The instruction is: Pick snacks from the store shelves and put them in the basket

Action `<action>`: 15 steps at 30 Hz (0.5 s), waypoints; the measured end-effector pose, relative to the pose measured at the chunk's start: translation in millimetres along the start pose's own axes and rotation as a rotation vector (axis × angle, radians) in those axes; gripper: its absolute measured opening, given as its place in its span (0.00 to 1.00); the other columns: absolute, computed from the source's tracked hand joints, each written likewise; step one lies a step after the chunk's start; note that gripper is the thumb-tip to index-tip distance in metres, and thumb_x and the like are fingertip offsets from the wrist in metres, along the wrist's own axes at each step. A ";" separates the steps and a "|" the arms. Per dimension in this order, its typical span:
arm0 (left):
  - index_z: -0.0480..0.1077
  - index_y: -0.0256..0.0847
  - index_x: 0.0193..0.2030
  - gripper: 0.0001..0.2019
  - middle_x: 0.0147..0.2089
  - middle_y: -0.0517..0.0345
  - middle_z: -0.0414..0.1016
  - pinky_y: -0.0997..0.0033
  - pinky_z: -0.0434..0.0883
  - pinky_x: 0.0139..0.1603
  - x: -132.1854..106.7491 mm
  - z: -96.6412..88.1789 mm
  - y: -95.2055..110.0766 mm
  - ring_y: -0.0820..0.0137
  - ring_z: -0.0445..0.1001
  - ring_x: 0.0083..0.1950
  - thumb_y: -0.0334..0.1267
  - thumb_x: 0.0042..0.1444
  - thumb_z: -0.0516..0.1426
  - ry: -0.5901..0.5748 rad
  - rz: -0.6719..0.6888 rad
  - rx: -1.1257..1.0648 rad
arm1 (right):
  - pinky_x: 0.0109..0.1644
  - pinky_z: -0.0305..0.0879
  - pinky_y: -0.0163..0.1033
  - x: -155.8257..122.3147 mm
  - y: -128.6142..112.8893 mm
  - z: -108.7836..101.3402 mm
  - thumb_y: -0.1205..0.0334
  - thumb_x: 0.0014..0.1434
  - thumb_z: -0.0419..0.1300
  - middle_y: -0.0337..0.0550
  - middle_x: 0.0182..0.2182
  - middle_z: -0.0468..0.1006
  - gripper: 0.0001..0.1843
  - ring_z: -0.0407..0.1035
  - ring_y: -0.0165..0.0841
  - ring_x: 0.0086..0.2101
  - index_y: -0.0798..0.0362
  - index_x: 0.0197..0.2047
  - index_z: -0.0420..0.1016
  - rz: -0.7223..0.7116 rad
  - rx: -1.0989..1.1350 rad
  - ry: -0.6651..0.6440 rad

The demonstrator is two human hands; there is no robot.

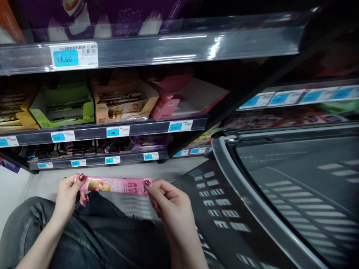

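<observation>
A pink milk tea sachet (117,185), long and narrow, is stretched level between my two hands above my knees. At its left end my left hand (68,194) pinches it between thumb and fingers. The opposite end sits in the pinch of my right hand (172,203). Its printed face, with a drink picture and lettering, points up towards me. Beyond it on the shelf stands an open pink box (187,98), beside a tan box (123,102) of sachets and a green box (63,106) with a few sachets inside.
A grey shopping basket (244,198) with slotted walls stands close on my right. Shelf edges with blue price tags (117,131) run across ahead, and a higher shelf lip (179,46) juts out above. More sachet boxes (112,145) fill the bottom shelf.
</observation>
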State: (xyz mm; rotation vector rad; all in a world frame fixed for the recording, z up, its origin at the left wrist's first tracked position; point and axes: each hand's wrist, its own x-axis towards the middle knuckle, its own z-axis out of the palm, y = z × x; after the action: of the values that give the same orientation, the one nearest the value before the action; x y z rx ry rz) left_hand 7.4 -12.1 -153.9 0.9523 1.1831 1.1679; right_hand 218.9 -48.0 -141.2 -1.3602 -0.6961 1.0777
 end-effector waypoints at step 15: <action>0.72 0.35 0.37 0.14 0.20 0.63 0.66 0.81 0.64 0.20 3.1 -11.9 -1.4 0.78 0.63 0.21 0.46 0.53 0.57 -0.081 0.084 -0.072 | 0.26 0.70 0.32 6.1 5.1 -9.9 0.55 0.46 0.67 0.44 0.22 0.78 0.11 0.72 0.33 0.23 0.52 0.31 0.80 -0.157 0.109 -0.137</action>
State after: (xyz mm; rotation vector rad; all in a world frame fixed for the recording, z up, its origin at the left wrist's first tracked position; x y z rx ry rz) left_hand -4.1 -9.7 -157.7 0.9927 1.0386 1.2192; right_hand 229.1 -47.2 -148.6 -1.1274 -0.8194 1.0735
